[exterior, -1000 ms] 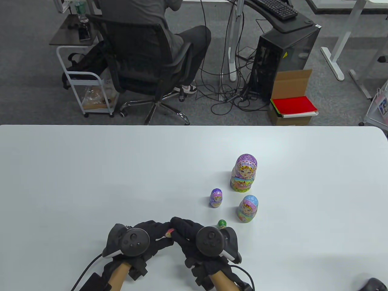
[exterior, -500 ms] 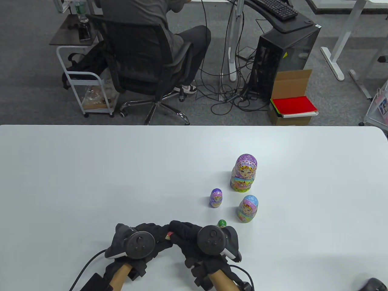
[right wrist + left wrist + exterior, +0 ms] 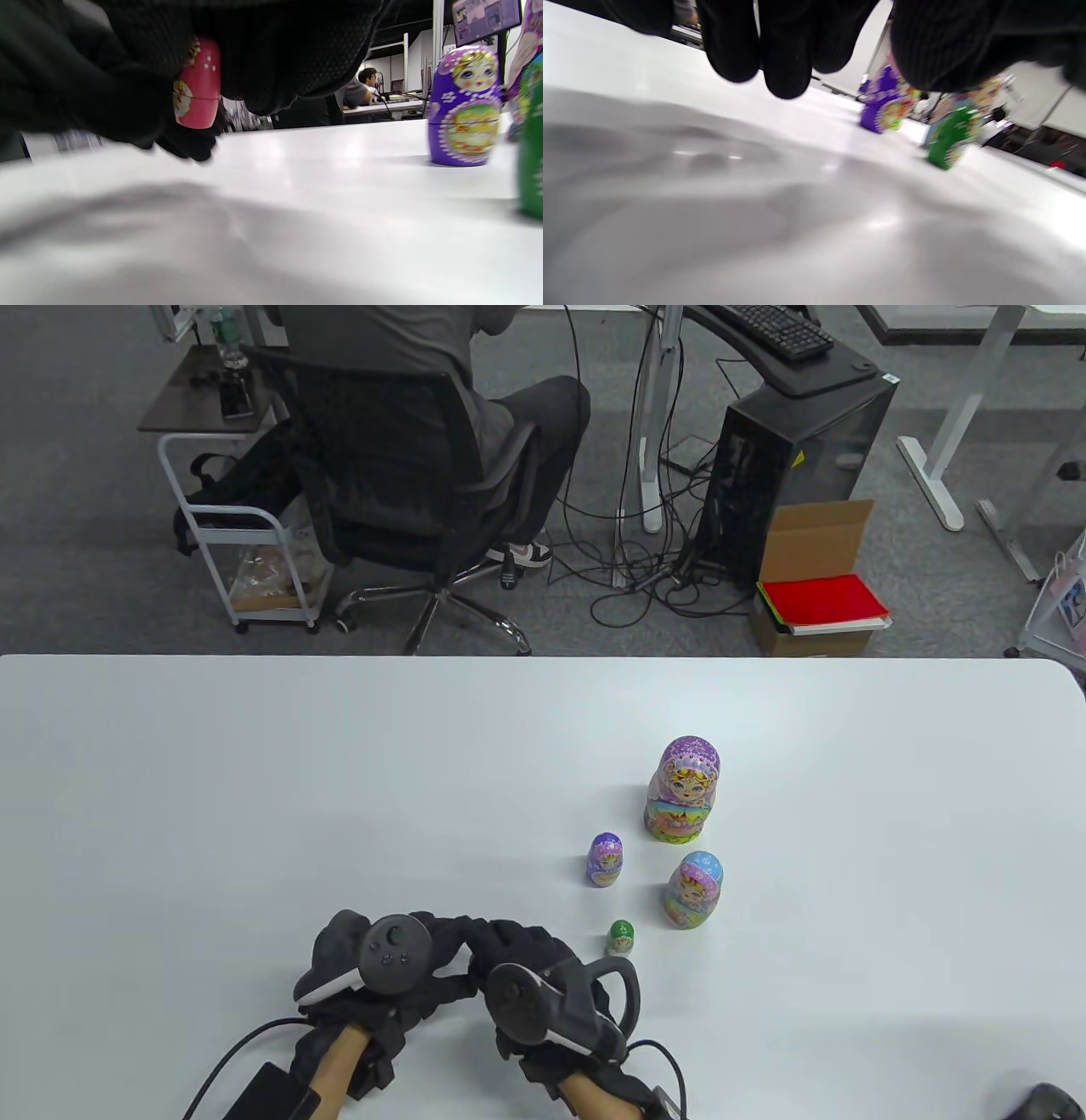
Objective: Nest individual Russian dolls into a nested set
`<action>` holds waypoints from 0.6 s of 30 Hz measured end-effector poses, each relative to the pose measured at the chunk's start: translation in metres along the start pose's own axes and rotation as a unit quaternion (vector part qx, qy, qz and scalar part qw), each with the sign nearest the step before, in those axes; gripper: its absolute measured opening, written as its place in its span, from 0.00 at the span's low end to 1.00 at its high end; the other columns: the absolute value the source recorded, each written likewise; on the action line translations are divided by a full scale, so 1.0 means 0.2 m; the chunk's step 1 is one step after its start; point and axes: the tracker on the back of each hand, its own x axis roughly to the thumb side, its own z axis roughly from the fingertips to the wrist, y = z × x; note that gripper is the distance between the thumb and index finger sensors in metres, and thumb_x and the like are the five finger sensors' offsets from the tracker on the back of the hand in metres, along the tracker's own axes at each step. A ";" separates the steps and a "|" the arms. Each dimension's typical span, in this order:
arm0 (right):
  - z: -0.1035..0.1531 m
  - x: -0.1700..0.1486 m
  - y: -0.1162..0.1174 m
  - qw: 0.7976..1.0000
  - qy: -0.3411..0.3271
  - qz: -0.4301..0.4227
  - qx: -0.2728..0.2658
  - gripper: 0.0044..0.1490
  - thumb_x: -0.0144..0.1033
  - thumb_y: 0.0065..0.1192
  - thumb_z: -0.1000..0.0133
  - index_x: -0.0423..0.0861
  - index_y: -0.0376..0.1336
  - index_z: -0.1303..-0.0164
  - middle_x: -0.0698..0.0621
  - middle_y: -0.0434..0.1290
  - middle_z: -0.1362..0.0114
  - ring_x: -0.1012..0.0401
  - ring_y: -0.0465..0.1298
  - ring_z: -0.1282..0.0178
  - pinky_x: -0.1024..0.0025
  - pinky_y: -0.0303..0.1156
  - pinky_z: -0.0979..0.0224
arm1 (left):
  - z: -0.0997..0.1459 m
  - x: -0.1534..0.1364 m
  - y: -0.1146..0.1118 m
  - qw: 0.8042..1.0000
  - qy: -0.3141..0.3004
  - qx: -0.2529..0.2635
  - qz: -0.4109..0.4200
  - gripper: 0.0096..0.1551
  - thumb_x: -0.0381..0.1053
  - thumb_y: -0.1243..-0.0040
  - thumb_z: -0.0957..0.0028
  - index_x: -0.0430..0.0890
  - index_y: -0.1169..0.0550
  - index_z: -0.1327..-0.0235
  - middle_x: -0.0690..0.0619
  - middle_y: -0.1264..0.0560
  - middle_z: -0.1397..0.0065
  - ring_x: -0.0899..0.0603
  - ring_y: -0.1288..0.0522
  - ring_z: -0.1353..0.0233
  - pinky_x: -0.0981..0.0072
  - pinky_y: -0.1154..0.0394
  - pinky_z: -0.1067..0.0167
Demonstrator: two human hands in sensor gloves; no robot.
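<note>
**Pink doll held low over the white worktop**

We grip a pink doll (image 3: 197, 87) between our left hand (image 3: 386, 963) and right hand (image 3: 543, 984), both closed on it, just above the glossy worktop (image 3: 254, 780). Beyond it stand the green (image 3: 621, 938), purple (image 3: 604, 859), blue (image 3: 694, 889) and largest dolls (image 3: 683, 789); farther off are an office chair (image 3: 399, 466) and a computer tower (image 3: 797, 449).

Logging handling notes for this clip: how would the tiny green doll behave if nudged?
The green doll looks very small and probably light, so it would likely slide on the smooth table. Its rounded body suggests it may tip, then roll.
</note>
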 end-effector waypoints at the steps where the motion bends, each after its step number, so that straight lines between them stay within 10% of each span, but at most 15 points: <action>1: -0.01 0.01 0.01 1.000 0.001 0.017 0.009 0.28 0.49 0.60 0.33 0.55 0.59 0.23 0.53 0.68 0.23 0.56 0.76 0.28 0.56 0.74 0.23 | 0.00 -0.02 0.00 1.000 0.008 0.006 -0.005 0.47 0.64 0.38 0.46 0.41 0.34 0.17 0.37 0.32 0.18 0.27 0.39 0.21 0.21 0.45 0.34; 18: -0.07 0.05 0.10 0.992 0.003 0.102 0.076 0.36 0.56 0.58 0.35 0.55 0.54 0.19 0.52 0.66 0.19 0.53 0.74 0.23 0.54 0.73 0.22 | 0.01 -0.06 0.00 0.999 0.023 0.023 0.025 0.48 0.66 0.43 0.44 0.42 0.36 0.15 0.35 0.37 0.15 0.25 0.47 0.19 0.20 0.50 0.34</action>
